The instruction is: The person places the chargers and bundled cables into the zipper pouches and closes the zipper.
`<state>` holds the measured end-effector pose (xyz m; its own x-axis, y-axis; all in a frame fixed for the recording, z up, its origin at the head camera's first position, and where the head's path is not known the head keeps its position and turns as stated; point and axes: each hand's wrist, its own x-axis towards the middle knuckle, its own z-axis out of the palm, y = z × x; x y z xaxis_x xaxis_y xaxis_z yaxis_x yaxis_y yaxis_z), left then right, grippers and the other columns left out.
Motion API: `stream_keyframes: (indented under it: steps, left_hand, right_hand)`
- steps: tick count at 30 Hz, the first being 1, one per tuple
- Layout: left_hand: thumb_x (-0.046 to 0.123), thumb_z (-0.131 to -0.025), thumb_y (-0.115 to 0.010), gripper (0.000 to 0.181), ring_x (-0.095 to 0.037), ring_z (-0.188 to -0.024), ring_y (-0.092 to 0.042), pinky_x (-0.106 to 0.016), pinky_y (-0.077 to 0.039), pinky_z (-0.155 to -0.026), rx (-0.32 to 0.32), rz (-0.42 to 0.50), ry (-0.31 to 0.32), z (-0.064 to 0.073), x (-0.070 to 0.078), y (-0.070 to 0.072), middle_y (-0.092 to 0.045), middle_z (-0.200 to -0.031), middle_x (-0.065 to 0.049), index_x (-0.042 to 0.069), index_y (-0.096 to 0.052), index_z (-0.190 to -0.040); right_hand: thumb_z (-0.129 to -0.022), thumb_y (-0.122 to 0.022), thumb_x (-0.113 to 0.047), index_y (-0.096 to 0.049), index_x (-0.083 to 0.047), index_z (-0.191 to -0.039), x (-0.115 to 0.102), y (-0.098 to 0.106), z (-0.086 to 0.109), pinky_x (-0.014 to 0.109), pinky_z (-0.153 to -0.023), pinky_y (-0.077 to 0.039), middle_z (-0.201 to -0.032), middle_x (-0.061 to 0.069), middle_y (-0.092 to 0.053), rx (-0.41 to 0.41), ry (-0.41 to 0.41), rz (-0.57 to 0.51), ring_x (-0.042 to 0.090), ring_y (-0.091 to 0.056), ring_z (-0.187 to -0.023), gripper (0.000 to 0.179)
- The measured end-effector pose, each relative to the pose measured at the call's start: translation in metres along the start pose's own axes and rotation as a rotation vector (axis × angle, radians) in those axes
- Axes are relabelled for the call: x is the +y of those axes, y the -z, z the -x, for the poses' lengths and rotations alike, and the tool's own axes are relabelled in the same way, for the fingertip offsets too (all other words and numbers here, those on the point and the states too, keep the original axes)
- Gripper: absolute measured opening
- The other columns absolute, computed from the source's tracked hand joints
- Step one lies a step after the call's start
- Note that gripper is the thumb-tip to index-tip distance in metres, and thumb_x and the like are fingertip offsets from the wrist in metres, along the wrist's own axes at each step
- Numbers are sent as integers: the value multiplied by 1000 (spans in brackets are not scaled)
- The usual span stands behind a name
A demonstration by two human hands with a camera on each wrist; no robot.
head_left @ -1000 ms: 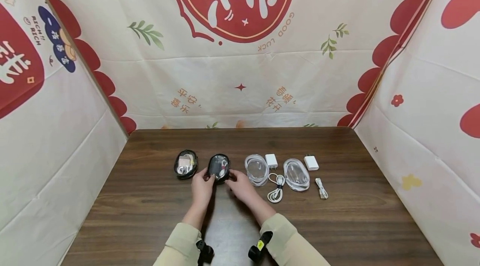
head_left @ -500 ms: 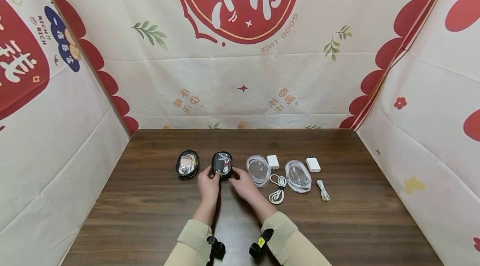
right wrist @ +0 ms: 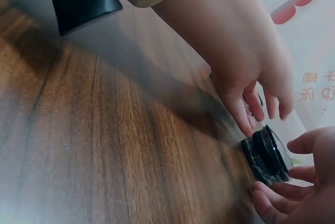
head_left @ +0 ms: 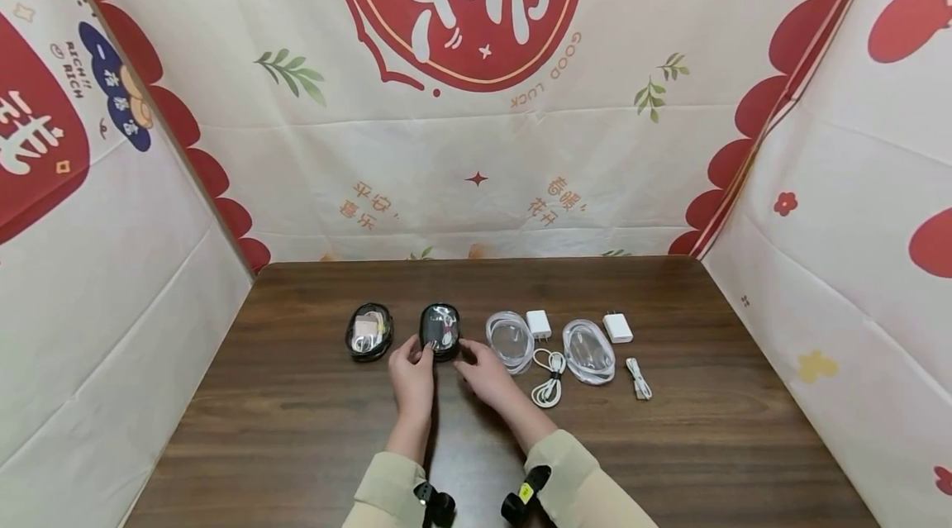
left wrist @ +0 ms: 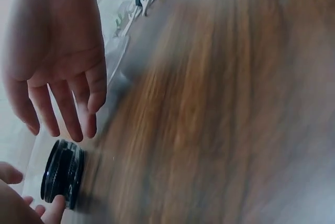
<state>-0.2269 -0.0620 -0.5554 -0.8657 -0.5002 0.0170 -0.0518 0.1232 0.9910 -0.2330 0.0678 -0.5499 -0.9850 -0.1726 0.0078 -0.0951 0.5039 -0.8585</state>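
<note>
A small black oval case [head_left: 440, 330] with a clear top stands on the table, and a cable shows through the top. Both hands are on its near side. My left hand [head_left: 412, 379] is at its near left edge, fingertips touching it. On the right, my right hand [head_left: 487, 375] has loosely bent fingers beside the case. The right wrist view shows the case [right wrist: 264, 153] between the two hands, with the right hand's spread fingers [right wrist: 285, 190] close to its side. Neither hand plainly wraps around it. A similar black case [head_left: 369, 332] with white things inside lies further left.
To the right lie two clear oval cases [head_left: 494, 335] [head_left: 589, 353], two white charger plugs [head_left: 539, 325] [head_left: 617, 328], a coiled white cable [head_left: 547, 383] and a short white cable [head_left: 639, 379]. Printed cloth walls [head_left: 476, 214] border the brown table [head_left: 297, 445].
The black case between my hands has shifted slightly right, and my left hand has moved right with it. My right hand stays beside it. The head view has wobbled a little.
</note>
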Motion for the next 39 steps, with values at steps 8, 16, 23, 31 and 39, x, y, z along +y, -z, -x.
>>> stream_keyframes:
  steps: [8,16,23,31,39]
  left_hand:
    - [4,-89,-63,21,-23,-92,-60,-37,-50,-79,23,44,-98,24,15,-2,-60,-105,-11,-1,-72,-108]
    - [3,-89,-62,22,-24,-91,-63,-33,-51,-76,-116,42,-87,41,20,-19,-65,-104,-12,-3,-71,-108]
    - [4,-87,-59,30,-31,-99,-63,-43,-50,-85,-247,23,-58,44,16,-32,-65,-111,-22,-5,-66,-114]
    - [3,-84,-61,33,-33,-98,-63,-45,-52,-85,-319,-15,-69,55,10,-44,-65,-110,-20,-7,-66,-115]
    - [-3,-83,-64,35,-30,-101,-62,-41,-52,-86,-365,-133,-235,66,9,-55,-60,-116,-20,-8,-65,-119]
  right_hand:
    - [-93,-60,-12,-54,7,-131,-1,14,21,28,-57,-50,-117,22,-62,-68,38,-76,21,-63,-74,42]
    - [-94,-60,-15,-61,4,-122,1,40,44,29,-53,-50,-110,20,-64,29,86,-112,21,-61,-72,34]
    - [-91,-61,-8,-64,6,-115,12,58,50,27,-58,-46,-97,16,-65,242,55,-95,9,-52,-68,28]
    - [-91,-60,-4,-56,7,-128,22,68,44,24,-52,-41,-90,14,-53,329,-111,-125,10,-47,-59,39]
    - [-93,-59,-10,-48,7,-136,25,67,39,24,-48,-38,-64,1,-47,251,-164,-138,10,-44,-52,48]
